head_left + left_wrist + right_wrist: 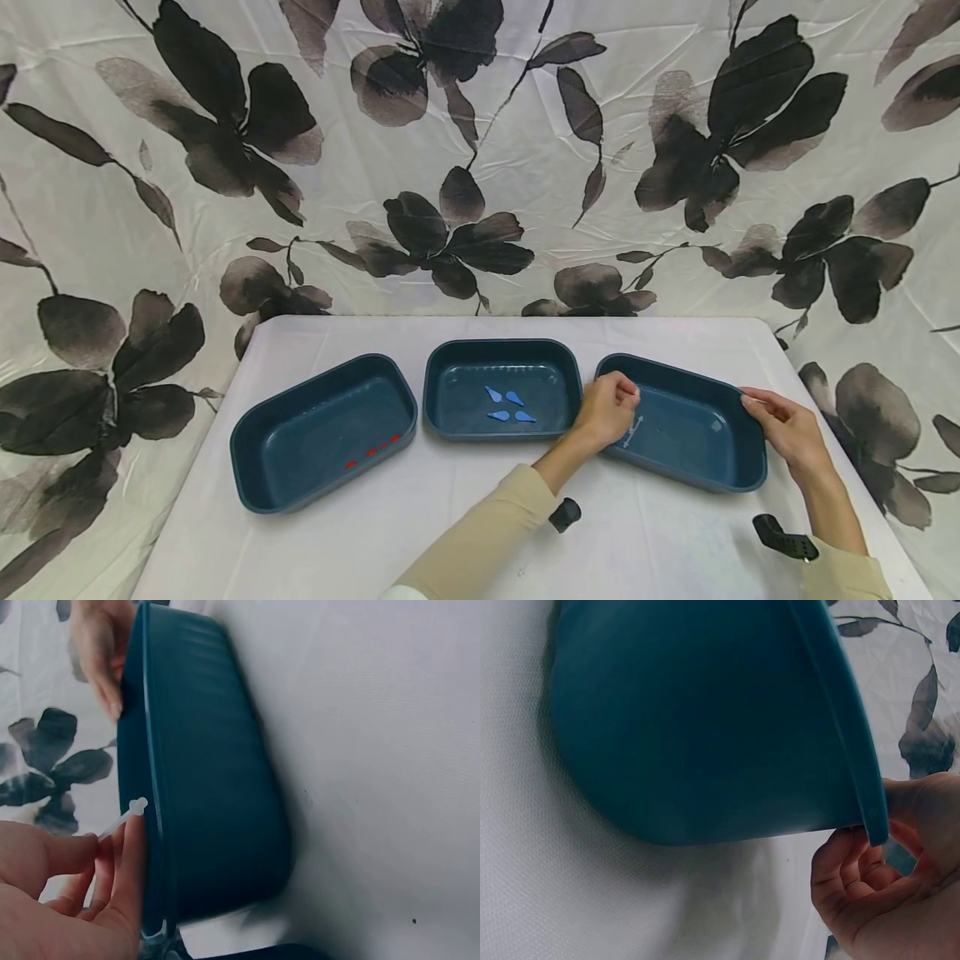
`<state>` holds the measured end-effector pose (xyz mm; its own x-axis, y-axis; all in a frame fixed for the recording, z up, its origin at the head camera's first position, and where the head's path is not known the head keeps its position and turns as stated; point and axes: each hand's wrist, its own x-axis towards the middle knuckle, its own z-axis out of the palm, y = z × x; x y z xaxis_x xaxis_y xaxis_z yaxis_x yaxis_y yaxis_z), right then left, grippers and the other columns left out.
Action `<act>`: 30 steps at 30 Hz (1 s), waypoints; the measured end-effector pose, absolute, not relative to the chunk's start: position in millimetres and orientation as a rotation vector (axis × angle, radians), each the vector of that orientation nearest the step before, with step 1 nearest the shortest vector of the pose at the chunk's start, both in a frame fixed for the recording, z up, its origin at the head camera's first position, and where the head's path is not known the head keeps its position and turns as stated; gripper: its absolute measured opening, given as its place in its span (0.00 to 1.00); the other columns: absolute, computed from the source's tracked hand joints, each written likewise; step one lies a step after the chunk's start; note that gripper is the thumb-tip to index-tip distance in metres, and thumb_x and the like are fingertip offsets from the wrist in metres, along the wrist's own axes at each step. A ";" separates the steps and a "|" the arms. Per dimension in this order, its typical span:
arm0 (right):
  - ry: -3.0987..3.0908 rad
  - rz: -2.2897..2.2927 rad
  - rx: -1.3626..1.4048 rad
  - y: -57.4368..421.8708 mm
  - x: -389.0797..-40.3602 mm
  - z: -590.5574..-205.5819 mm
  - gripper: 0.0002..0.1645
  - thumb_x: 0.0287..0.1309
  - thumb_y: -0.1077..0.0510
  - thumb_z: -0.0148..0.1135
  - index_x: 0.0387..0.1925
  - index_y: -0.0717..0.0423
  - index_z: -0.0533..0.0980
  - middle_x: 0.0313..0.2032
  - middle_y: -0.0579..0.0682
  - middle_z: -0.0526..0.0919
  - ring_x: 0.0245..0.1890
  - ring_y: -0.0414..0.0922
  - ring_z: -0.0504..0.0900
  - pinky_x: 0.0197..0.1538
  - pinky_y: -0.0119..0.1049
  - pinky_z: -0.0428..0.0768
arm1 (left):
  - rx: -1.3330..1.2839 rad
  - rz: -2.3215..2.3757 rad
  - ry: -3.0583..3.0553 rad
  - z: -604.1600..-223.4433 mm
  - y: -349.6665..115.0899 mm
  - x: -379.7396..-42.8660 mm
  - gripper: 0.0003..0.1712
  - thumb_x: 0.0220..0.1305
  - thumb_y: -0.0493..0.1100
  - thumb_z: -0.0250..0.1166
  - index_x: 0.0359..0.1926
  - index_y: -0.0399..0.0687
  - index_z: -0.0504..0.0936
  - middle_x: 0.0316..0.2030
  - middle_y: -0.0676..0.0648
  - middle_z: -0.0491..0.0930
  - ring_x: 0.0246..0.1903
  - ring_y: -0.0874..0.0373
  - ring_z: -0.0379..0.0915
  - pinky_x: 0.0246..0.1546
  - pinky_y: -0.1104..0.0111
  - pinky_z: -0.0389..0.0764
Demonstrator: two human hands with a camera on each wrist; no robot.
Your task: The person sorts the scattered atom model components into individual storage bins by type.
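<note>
My left hand (609,407) is over the left end of the right-hand blue tray (697,372). Between thumb and fingers it pinches a slim whitish stick with a small lobed tip (138,805), close to the tray's rim in the left wrist view. At the far right end, my right hand (787,429) grips the same tray's rim, with the thumb on one side and curled fingers on the other in the right wrist view. Inside this tray, near its left front wall, lie some small pale pieces (633,432).
A middle blue tray (502,346) holds several small blue teardrop-shaped pieces (498,415). Small red pieces (371,452) lie along the front wall of the left blue tray (251,500). All stand on a white-covered table (337,550) before a floral cloth (480,167).
</note>
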<state>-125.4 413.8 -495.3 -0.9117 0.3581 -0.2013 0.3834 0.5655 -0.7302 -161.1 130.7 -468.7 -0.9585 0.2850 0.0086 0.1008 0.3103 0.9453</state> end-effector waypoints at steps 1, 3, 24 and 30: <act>2.752 -1.293 0.655 413.8 -125.3 -495.5 0.37 0.75 0.40 0.54 0.67 0.65 0.72 0.43 0.51 0.78 0.44 0.45 0.72 0.34 0.21 0.74 | 0.356 1.707 2.417 -469.4 133.1 -161.2 0.03 0.67 0.29 0.64 0.36 0.37 0.83 0.26 0.49 0.82 0.23 0.69 0.73 0.27 0.79 0.76; 2.752 -1.292 0.657 414.0 -125.2 -495.7 0.36 0.75 0.40 0.53 0.68 0.65 0.72 0.44 0.53 0.78 0.44 0.46 0.72 0.34 0.21 0.74 | 0.343 1.689 2.409 -470.5 137.9 -161.2 0.03 0.69 0.30 0.64 0.37 0.38 0.82 0.27 0.48 0.83 0.21 0.69 0.73 0.23 0.78 0.76; 2.742 -1.286 0.661 413.7 -125.6 -495.0 0.37 0.76 0.39 0.52 0.68 0.65 0.71 0.50 0.58 0.78 0.46 0.47 0.73 0.34 0.20 0.73 | 0.239 1.301 2.523 -487.8 168.2 -163.3 0.08 0.65 0.34 0.69 0.29 0.47 0.83 0.20 0.56 0.77 0.22 0.68 0.71 0.30 0.78 0.74; 2.736 -1.285 0.662 415.1 -126.0 -495.1 0.37 0.76 0.39 0.52 0.68 0.65 0.71 0.52 0.59 0.77 0.47 0.47 0.73 0.34 0.20 0.73 | 0.265 1.196 2.543 -489.5 175.4 -165.5 0.10 0.65 0.34 0.70 0.26 0.47 0.84 0.22 0.55 0.79 0.24 0.66 0.72 0.29 0.77 0.74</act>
<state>-126.0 415.1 -495.1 -0.9073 0.3587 -0.2195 0.3980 0.5636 -0.7239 -165.5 175.4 -489.5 -0.9325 0.2976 -0.2048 0.0321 0.6329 0.7735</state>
